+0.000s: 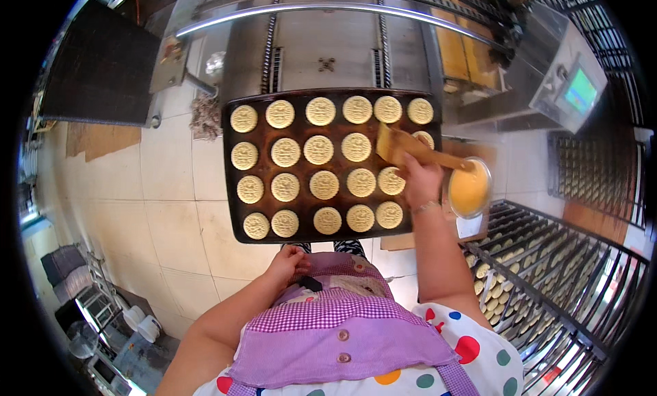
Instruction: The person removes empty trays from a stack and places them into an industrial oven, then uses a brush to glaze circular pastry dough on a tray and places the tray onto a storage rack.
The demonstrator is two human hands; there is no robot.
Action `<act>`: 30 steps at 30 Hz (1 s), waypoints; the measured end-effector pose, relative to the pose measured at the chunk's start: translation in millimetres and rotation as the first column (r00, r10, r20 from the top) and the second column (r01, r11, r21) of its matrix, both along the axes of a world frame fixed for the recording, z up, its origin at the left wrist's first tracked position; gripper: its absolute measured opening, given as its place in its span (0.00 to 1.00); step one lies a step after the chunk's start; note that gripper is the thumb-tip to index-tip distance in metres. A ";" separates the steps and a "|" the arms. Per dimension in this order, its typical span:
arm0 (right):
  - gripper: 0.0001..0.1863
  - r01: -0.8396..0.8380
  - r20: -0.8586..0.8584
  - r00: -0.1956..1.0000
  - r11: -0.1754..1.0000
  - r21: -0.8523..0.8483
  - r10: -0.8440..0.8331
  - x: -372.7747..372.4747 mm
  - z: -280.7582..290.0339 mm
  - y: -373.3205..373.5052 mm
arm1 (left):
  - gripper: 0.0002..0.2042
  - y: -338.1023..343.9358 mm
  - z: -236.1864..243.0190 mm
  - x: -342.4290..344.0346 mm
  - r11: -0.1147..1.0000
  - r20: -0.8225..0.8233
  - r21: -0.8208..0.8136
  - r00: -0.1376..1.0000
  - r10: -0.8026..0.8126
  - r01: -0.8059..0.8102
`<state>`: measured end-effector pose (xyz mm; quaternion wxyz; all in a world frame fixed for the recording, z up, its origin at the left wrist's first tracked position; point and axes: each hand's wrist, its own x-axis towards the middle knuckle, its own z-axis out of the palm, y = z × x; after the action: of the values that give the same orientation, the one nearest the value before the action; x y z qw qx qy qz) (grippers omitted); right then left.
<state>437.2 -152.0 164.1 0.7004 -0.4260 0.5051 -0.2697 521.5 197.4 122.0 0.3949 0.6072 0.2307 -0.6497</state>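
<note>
A dark baking tray point(311, 125) lies in front of me, bearing rows of pale round mooncakes point(324, 185) with embossed tops. In my right hand point(423, 182) is a wide, flat pastry brush point(391, 144), gripped by its wooden handle. Its bristles are over the tray's right part, among the mooncakes; whether they touch one I cannot tell. Just right of that hand stands a bowl of orange-yellow liquid point(469, 188). My left hand point(290, 262) is curled closed by my apron, near the tray's front edge. What it holds, if anything, is hidden.
Beyond the tray lies a metal machine bed point(325, 50) with two chains. A control box with a lit screen point(581, 90) stands at far right. A black rack point(547, 286) holding trays of pastries is at lower right. Pale floor tiles point(168, 232) spread to the left.
</note>
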 end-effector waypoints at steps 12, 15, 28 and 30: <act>0.19 -0.187 -0.498 0.867 0.909 -0.372 -0.026 113.2 -28.5 -30.3 | 0.07 99.4 6.1 52.0 0.996 0.159 0.095 0.987 -0.014 -0.002; 0.17 -0.148 -0.422 0.903 0.858 -0.491 -0.086 70.1 -67.0 -68.6 | 0.07 118.1 7.2 65.3 0.995 0.160 0.101 0.987 -0.028 0.012; 0.23 -0.146 -0.146 0.983 0.958 -0.247 0.112 209.1 -69.9 67.7 | 0.07 127.3 -2.3 83.8 0.999 0.202 0.052 0.979 -0.012 0.001; 0.18 -0.122 -0.359 0.934 0.942 -0.312 0.002 165.5 -59.0 16.8 | 0.07 132.7 -1.8 77.5 0.996 0.192 0.076 0.981 0.023 -0.038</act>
<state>602.8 -135.1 105.0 0.5254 -0.5945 0.5564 -0.2469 599.0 330.1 120.3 0.4006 0.6782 0.2267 -0.5729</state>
